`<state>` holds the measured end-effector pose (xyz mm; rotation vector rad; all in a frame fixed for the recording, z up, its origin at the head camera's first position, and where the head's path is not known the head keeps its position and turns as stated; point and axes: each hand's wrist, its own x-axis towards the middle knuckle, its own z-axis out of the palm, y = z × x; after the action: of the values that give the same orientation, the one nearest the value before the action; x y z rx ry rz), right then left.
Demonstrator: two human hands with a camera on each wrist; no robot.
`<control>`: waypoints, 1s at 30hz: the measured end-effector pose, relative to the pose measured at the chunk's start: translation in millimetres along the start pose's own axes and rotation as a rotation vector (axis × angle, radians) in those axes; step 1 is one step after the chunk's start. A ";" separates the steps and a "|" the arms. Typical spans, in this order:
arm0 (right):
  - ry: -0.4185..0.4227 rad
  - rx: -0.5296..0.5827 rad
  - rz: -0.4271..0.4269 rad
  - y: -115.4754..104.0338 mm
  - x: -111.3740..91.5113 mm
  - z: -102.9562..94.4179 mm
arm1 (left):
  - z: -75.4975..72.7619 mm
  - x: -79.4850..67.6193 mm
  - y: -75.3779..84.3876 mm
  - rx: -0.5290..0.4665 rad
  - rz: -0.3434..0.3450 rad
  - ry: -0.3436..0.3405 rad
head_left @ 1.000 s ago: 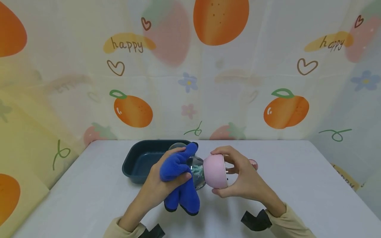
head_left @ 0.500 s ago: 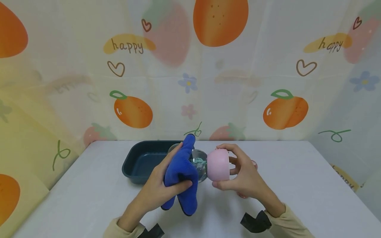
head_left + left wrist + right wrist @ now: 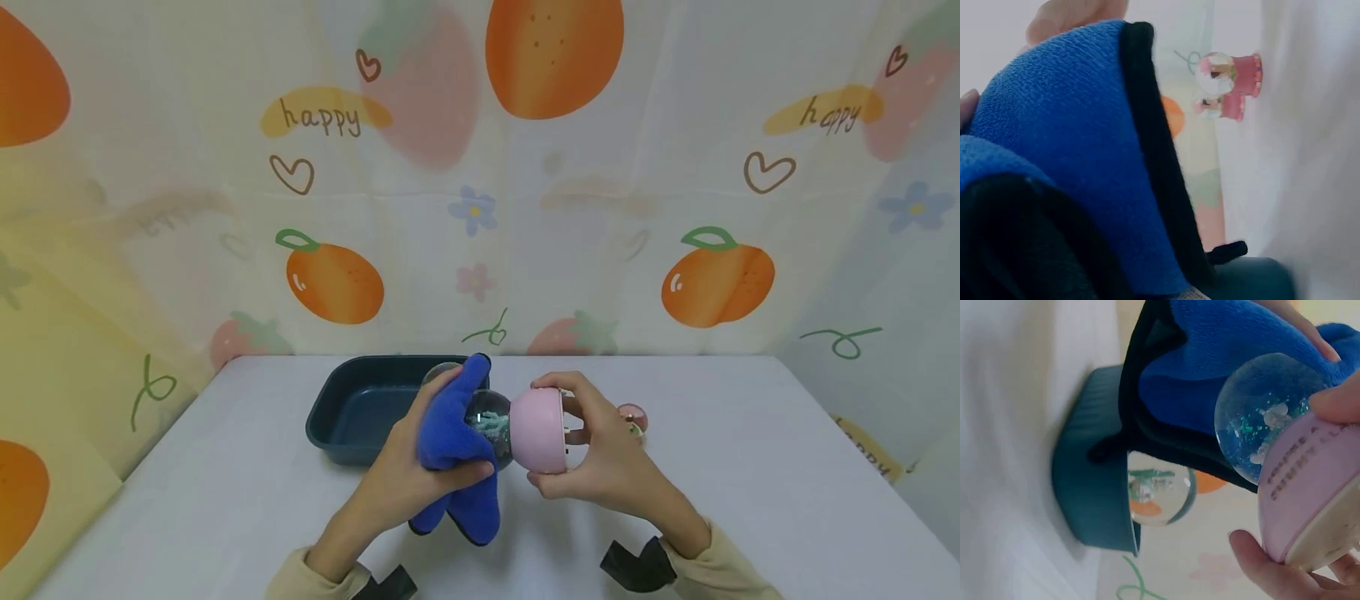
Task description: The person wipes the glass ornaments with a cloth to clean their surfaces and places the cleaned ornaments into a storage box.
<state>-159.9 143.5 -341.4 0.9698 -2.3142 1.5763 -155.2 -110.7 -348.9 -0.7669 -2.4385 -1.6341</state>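
Observation:
A snow globe with a pink base (image 3: 536,431) and a clear dome (image 3: 1266,415) lies sideways above the table. My right hand (image 3: 611,458) grips the base between thumb and fingers; printed words on it are blurred. My left hand (image 3: 401,471) holds a blue cloth with black edging (image 3: 457,429), bunched against the globe's dome and covering part of it. Loose folds of the cloth hang below my left hand. In the right wrist view, white figures and green glitter show inside the dome.
A dark teal basin (image 3: 352,450) stands behind my left hand. Another clear snow globe (image 3: 1160,487) shows at its rim; whether inside or behind, I cannot tell. Two pink-based snow globes (image 3: 1247,75) stand on the white table (image 3: 750,467), partly behind my right hand in the head view.
The cloth and globe rose slightly, then came down again, and the cloth's folds shifted over the dome. Both hands have kept their hold.

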 end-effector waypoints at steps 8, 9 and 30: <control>-0.008 -0.064 -0.110 2.9 0.5 2.7 | -2.7 0.2 -2.3 0.012 0.043 0.147; -0.011 -0.063 -0.129 3.4 0.8 2.6 | -3.9 0.3 -2.0 0.002 0.042 0.153; -0.007 -0.003 -0.303 7.1 0.8 -2.0 | -16.1 -3.8 5.4 -0.170 -0.017 -0.037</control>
<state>-165.2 146.5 -345.6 1.2564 -2.0531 1.4465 -152.4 -124.8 -339.0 -0.8081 -2.3585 -1.8691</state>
